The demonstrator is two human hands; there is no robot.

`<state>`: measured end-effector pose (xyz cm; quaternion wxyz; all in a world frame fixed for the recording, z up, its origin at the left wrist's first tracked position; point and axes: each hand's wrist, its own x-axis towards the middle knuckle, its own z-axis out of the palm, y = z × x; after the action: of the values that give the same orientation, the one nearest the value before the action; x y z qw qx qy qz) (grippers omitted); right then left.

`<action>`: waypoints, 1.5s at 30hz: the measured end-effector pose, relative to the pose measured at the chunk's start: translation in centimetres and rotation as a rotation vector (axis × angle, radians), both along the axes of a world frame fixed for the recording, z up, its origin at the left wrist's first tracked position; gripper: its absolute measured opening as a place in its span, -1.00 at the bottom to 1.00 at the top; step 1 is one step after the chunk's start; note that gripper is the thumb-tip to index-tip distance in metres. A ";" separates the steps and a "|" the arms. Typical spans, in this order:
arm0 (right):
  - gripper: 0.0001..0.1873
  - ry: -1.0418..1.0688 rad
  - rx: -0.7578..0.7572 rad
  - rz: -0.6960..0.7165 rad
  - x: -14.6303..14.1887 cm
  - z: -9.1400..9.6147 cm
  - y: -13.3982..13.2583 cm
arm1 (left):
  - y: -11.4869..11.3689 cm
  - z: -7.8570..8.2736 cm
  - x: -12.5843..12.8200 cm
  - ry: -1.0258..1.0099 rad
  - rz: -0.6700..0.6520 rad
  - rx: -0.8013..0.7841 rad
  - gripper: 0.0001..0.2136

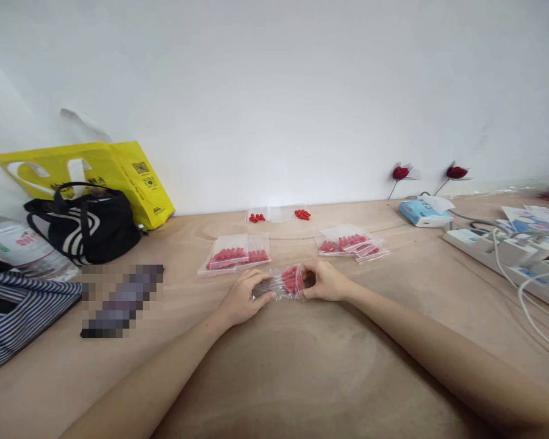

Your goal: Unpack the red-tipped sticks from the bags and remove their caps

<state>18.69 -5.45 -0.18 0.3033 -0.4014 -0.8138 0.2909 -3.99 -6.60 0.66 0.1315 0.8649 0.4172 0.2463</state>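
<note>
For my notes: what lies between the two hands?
In the head view, a clear plastic bag with red pieces lies between the left hand and the right hand.

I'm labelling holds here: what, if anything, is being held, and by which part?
A clear bag of red pieces: the right grip is at the end by the pieces, the left grip at the opposite, clear end.

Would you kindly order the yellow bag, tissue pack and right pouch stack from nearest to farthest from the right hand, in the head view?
1. Right pouch stack, just beyond the right hand.
2. Tissue pack, farther back, right.
3. Yellow bag, far left, at the back.
</note>
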 end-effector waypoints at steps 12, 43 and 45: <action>-0.77 0.206 -0.052 0.031 -0.1 -1.1 0.0 | 0.4 -0.2 -0.2 -0.034 0.009 -0.044 -0.75; -0.93 0.225 0.489 -0.496 6.4 -1.3 0.2 | 0.3 0.5 -3.0 0.051 0.031 -0.034 -0.75; -0.87 -0.053 0.677 -0.457 5.6 -1.2 1.1 | 0.3 0.5 -3.0 0.050 0.027 -0.028 -0.75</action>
<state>24.27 -4.34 -1.40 0.4538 -0.4569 -0.7610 -0.0788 -6.98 -6.33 1.21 0.1298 0.8631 0.4354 0.2205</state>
